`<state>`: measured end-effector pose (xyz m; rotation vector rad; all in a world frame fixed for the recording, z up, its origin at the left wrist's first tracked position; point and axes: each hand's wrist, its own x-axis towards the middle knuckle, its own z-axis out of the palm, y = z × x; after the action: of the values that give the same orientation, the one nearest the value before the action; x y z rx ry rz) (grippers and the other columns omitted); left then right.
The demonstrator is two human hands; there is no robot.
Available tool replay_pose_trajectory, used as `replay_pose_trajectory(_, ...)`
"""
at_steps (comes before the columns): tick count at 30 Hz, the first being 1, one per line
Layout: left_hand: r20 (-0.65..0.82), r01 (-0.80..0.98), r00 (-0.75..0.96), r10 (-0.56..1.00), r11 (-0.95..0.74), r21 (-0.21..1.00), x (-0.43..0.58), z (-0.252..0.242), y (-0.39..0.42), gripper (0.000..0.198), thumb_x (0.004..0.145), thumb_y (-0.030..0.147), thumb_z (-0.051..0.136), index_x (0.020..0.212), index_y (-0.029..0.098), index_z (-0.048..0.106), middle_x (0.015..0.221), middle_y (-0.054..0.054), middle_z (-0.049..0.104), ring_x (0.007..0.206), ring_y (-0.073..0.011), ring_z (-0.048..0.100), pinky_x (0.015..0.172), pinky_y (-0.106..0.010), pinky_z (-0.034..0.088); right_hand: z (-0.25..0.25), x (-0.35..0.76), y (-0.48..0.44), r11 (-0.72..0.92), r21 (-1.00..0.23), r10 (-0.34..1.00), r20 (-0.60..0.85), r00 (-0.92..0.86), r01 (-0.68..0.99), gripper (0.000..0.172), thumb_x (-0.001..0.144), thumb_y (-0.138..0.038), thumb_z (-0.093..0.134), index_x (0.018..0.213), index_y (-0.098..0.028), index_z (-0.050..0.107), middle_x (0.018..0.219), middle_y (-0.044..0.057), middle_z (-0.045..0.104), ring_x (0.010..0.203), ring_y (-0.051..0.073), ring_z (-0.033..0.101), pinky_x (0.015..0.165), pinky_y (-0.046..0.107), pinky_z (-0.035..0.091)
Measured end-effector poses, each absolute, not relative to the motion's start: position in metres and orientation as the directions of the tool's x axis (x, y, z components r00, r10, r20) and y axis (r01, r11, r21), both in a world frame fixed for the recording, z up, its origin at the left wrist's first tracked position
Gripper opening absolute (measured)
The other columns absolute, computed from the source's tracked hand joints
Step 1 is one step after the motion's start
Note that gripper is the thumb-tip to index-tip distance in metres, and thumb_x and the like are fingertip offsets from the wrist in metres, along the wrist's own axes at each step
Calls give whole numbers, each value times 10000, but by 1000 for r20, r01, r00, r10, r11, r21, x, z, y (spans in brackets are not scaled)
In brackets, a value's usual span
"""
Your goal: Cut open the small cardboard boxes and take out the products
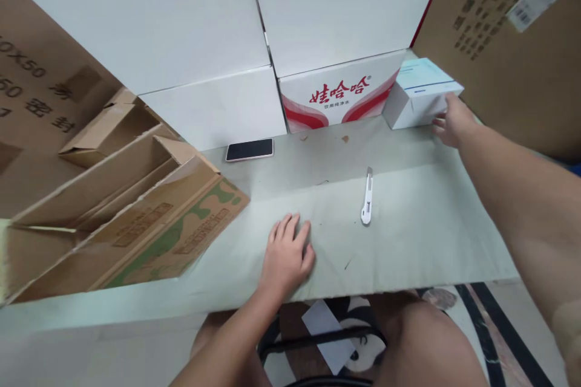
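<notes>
My left hand (287,257) lies on the pale cloth-covered table, fingers a little apart and nothing in it. At the back right, my right hand (456,121) is at the near right corner of a white box with a light blue top (415,110). Its fingers are curled against that corner, some of them partly hidden, and the box stands on the table. Between the hands lies a white utility knife (367,199). A phone (249,150) with a dark screen lies further back on the left.
An open brown carton (181,217) leans in from the left, with another large carton behind it. White cartons (340,97), one with red lettering, are stacked along the back. A big brown carton (512,60) stands at the right. The table's front edge is close to my legs.
</notes>
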<state>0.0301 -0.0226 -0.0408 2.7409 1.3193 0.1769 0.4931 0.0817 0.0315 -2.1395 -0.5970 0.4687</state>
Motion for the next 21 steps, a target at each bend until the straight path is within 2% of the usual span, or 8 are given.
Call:
replay_pose_trajectory(3,65,774,615,786,-617,142,30,-41,-22,501,943,286,515,1424,208,629,1517,-152,586,1445,-355,497,1185,-553,430,33,478,83,-502,-857,578,-230,783,119,358,1059,-425,328,1265,-214,530,1131,156,585,950,155,611,788,268,483)
replay_pose_trajectory(5,64,776,610,790,-611,157,31,-40,-23,501,941,287,517,1424,207,622,1522,-153,580,1444,-354,493,1190,-554,420,39,459,79,-478,-872,609,-248,754,100,256,1039,-398,398,1120,-214,554,1087,135,599,970,152,609,841,264,481)
replay_pose_trajectory(9,63,769,607,792,-605,208,34,-36,-30,492,948,318,523,1418,202,612,1528,-153,569,1451,-349,474,1205,-540,393,63,387,69,-397,-896,759,-198,620,200,155,996,-309,450,959,-207,560,1098,119,642,986,149,621,953,286,481)
replay_pose_trajectory(12,96,753,609,787,-612,240,35,-35,-34,472,951,331,532,1392,187,618,1533,-154,555,1450,-341,463,1213,-520,374,88,299,64,-277,-895,911,-128,393,350,121,929,-308,582,946,-207,645,1120,84,684,1040,173,636,1058,346,467)
replay_pose_trajectory(15,150,741,605,782,-621,255,33,-37,-37,426,948,316,538,1335,173,641,1499,-157,568,1429,-334,469,1186,-499,389,118,195,65,-98,-856,991,-38,127,507,249,826,-405,742,1000,-230,707,1115,61,715,1108,239,648,1131,452,447)
replay_pose_trajectory(17,179,735,599,780,-625,264,32,-38,-39,383,942,308,543,1277,170,665,1451,-155,592,1395,-329,486,1152,-485,410,137,131,76,58,-789,997,76,3,611,373,811,-467,752,1083,-218,696,1202,95,701,1180,288,641,1141,516,449)
replay_pose_trajectory(19,198,730,593,780,-625,278,31,-38,-41,356,942,306,538,1236,164,680,1405,-155,613,1360,-323,504,1130,-481,418,153,81,97,104,-733,993,111,-33,672,434,804,-473,751,1113,-177,679,1233,145,684,1212,337,633,1124,576,462)
replay_pose_trajectory(21,207,724,590,780,-625,292,30,-38,-42,360,941,308,538,1232,153,683,1396,-161,616,1354,-323,504,1129,-483,414,161,50,120,99,-690,995,66,-74,717,378,755,-390,801,1026,-153,687,1120,168,702,1218,387,624,1108,630,464)
